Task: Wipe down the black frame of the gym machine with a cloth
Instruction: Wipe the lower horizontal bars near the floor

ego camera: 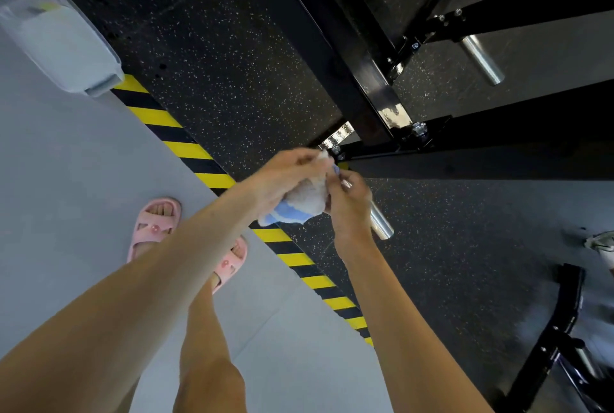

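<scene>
Speckled floor (216, 63), both hands (285, 176) (349, 203) gripping cloth (307, 198)

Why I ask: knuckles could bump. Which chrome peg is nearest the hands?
The lower chrome peg, partly behind the right hand; the other peg sticks out far up right.

Below you, black rubber flooring (206, 57) flecked with pale specks meets a smooth grey floor (66, 180). A yellow-and-black hazard stripe (179, 143) runs diagonally along their join. To your upper left, a translucent plastic container (63, 37) sits on the grey side, touching the stripe.
</scene>
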Tool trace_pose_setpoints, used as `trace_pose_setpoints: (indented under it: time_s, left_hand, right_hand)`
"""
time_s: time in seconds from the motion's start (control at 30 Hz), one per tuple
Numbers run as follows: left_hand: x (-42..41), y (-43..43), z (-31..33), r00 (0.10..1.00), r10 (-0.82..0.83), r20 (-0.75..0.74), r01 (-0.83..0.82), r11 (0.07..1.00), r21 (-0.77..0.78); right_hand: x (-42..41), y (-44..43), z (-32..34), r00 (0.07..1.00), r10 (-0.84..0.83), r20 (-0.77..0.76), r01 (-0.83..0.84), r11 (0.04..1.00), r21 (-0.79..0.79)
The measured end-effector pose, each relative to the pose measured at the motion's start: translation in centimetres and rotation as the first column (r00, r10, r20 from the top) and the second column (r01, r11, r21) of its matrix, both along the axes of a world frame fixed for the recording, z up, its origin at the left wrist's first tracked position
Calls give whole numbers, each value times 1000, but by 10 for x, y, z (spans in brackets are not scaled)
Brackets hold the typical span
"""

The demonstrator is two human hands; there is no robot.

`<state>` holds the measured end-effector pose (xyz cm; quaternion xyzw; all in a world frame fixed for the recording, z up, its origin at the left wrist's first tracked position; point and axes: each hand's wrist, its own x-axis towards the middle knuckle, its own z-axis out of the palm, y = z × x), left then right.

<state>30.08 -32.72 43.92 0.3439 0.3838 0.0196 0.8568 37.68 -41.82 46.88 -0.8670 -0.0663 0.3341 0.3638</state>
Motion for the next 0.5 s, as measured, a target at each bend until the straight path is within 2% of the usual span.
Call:
trace_pose_setpoints:
  time_s: [0.07, 0.13, 0.2, 0.27, 0.3, 0.43, 0.5]
  left_hand:
    - [5, -5, 2, 995, -96, -37, 100, 985, 139]
    - [14, -2, 6, 992, -129, -15, 127, 942, 309]
    - [27, 4, 18, 981, -192, 29, 155, 867, 474]
    - [49, 10, 31, 976, -213, 39, 139, 753, 643]
    - [62, 13, 36, 980, -195, 42, 112, 714, 691]
    - [115, 31, 48, 1000, -27, 2, 17, 682, 731]
    - [131, 35, 50, 996, -88, 23, 36, 615, 787]
  right_hand:
    - [-1, 0, 4, 989, -21, 144, 21, 1000, 7]
    - [1, 0, 11, 964, -106, 243, 100, 994, 40]
    - [3, 2, 22, 926, -181, 331, 159, 983, 93]
    - [4, 4, 32, 891, -184, 415, 149, 982, 116]
    - [4, 4, 35, 879, -161, 448, 122, 986, 115]
    - [2, 2, 37, 880, -50, 472, 18, 997, 72]
    - [1, 1, 34, 899, -36, 436, 24, 999, 32]
